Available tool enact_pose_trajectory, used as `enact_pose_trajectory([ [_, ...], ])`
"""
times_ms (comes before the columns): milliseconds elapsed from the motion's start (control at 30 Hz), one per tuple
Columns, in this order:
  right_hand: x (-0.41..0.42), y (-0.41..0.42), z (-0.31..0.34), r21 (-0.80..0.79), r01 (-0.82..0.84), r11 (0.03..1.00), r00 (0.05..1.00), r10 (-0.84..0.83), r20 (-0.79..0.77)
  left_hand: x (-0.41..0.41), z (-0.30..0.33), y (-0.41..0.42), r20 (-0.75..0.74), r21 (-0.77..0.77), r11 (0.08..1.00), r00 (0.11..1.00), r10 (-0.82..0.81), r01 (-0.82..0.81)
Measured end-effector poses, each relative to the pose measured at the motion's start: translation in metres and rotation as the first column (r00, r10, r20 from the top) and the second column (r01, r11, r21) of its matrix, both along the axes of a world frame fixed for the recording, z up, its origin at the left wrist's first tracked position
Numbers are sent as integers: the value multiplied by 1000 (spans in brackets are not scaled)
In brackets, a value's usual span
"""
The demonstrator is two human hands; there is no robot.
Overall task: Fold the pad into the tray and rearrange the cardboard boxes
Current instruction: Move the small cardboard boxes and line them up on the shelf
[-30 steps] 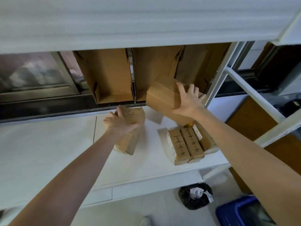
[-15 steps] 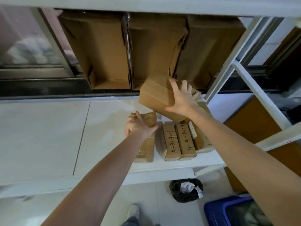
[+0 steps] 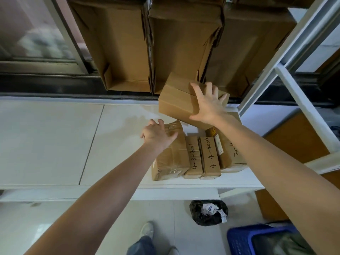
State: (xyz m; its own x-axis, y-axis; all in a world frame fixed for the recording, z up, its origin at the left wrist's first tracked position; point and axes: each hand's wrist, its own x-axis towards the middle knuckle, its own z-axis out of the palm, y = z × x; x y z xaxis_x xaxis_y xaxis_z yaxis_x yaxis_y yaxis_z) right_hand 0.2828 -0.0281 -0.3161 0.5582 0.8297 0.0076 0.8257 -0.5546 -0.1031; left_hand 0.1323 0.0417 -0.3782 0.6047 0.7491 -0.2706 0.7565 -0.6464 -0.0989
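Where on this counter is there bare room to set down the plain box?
Bare counter lies left of the taped parcel under the left hand, up to the window sill. Right of it, parcels crowd the edge below the plain box under the right hand.

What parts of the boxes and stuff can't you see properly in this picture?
All in the head view:
- Taped box: its far end is under the left hand.
- Plain box: part of its top is covered by the right hand.
- Rightmost marked box: its writing is cut short by the right forearm.
- Three tall cartons: their tops run off the upper edge.
- Blue crate: cropped by the bottom edge and the arm.
- Window: blurred.
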Motion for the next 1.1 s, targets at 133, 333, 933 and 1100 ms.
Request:
enact_pose_trajectory([
  [133, 4, 5, 2, 8, -25, 1000, 1000, 25, 6, -2, 17, 18, 227, 161, 987, 973, -30, -7],
  [333, 11, 13, -4, 8, -47, 999, 998, 47, -36, 7, 35, 44, 654, -136, 985, 756, 8, 106],
  [933, 9, 13, -71, -155, -80, 985, 979, 49, -199, 0, -19, 30, 405, -601, 785, 904, 135, 151],
  [1100, -3, 7, -82, -205, -107, 973, 970, 56, -238, 0, -29, 27, 303, -596, 798, 945, 120, 89],
])
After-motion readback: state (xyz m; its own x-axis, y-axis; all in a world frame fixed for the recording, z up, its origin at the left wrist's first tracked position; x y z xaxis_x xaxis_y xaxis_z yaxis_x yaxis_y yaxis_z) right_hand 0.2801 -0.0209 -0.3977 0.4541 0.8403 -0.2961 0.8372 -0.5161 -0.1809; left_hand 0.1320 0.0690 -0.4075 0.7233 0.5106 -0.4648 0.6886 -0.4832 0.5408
